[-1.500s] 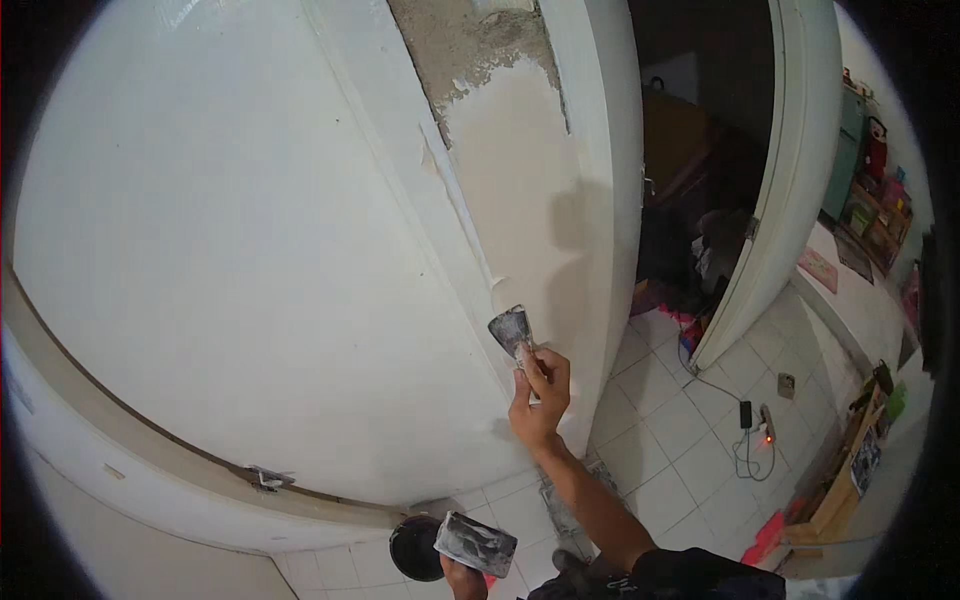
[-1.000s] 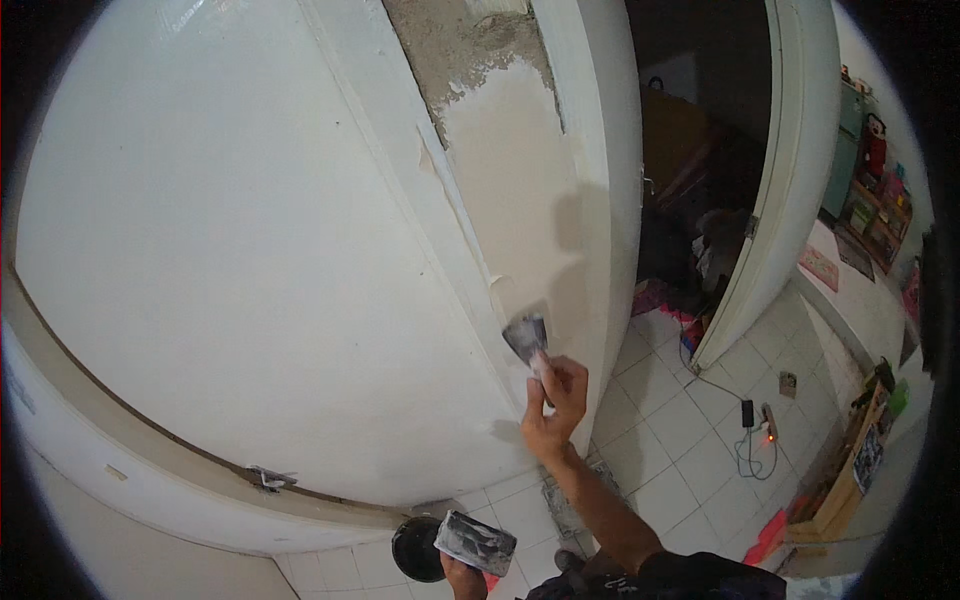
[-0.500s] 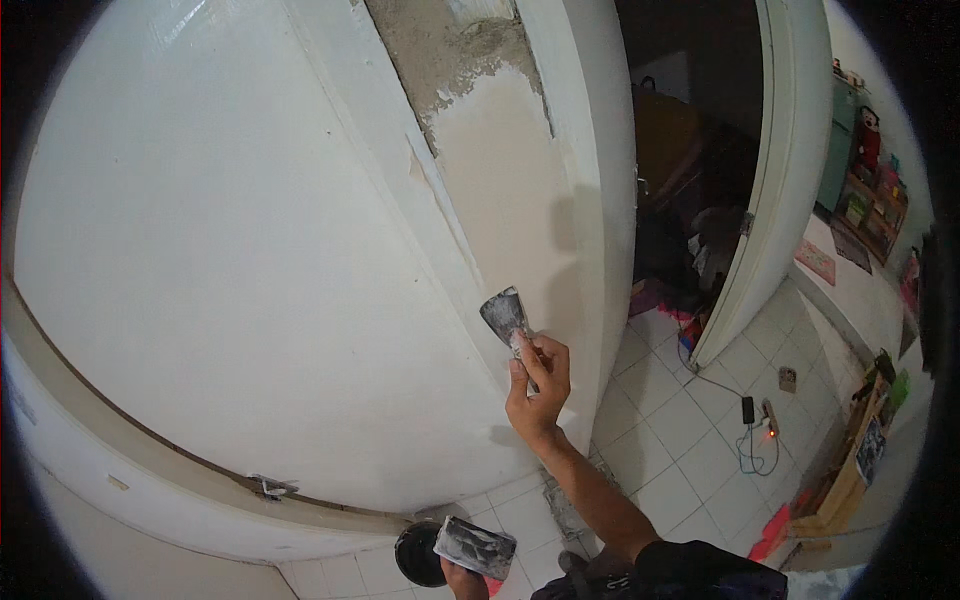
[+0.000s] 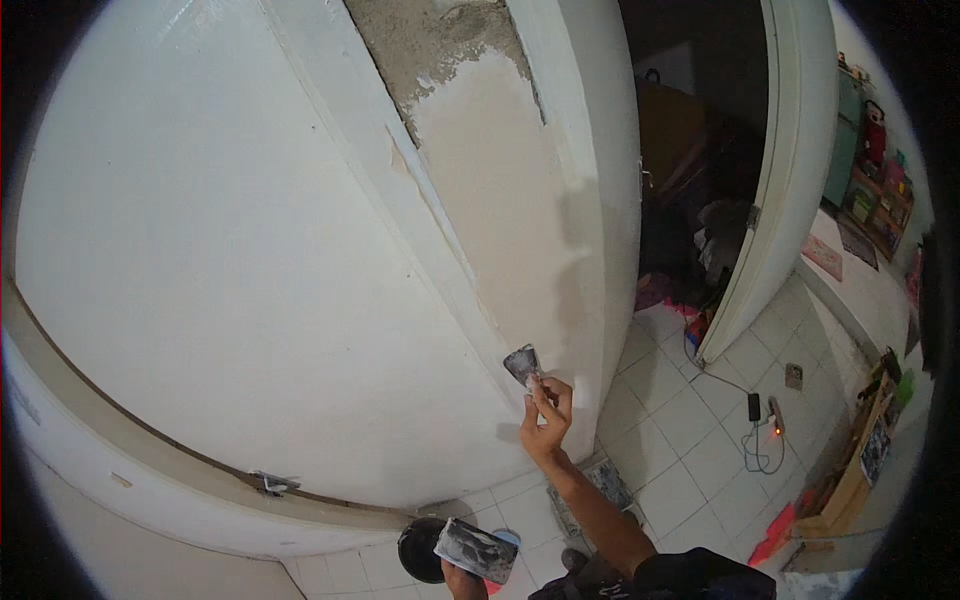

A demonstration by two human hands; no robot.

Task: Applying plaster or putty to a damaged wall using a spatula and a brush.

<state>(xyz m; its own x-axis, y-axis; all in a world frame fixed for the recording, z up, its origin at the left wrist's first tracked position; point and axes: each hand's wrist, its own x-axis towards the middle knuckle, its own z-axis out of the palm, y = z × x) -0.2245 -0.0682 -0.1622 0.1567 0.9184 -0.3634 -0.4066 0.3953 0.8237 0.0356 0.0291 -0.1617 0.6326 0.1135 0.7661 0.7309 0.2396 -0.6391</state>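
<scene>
My right hand point(image 4: 546, 425) is closed around the handle of a putty knife point(image 4: 520, 364), its dark blade smeared with white and pointing up. The blade is at the lower part of a cream filler strip point(image 4: 495, 190) on the wall; whether it touches is hard to tell. Above that strip, rough grey cement point(image 4: 430, 45) shows. At the bottom, my left hand point(image 4: 462, 581) grips a flat rectangular plate point(image 4: 478, 549) with dark and whitish smears; its fingers are mostly hidden under it. A round black bucket point(image 4: 412, 562) stands on the floor beside the plate.
To the right is an open doorway point(image 4: 700, 150) with a pale door frame. A power strip point(image 4: 775, 415) with cables and a lit light lies on the tiled floor point(image 4: 680, 430). A wooden rack point(image 4: 850, 480) stands at the far right. A smeared grey board point(image 4: 603, 492) lies near my right forearm.
My right hand has moved down along the wall with the putty knife. My left hand and the plate have stayed in nearly the same place. The view has shifted slightly.
</scene>
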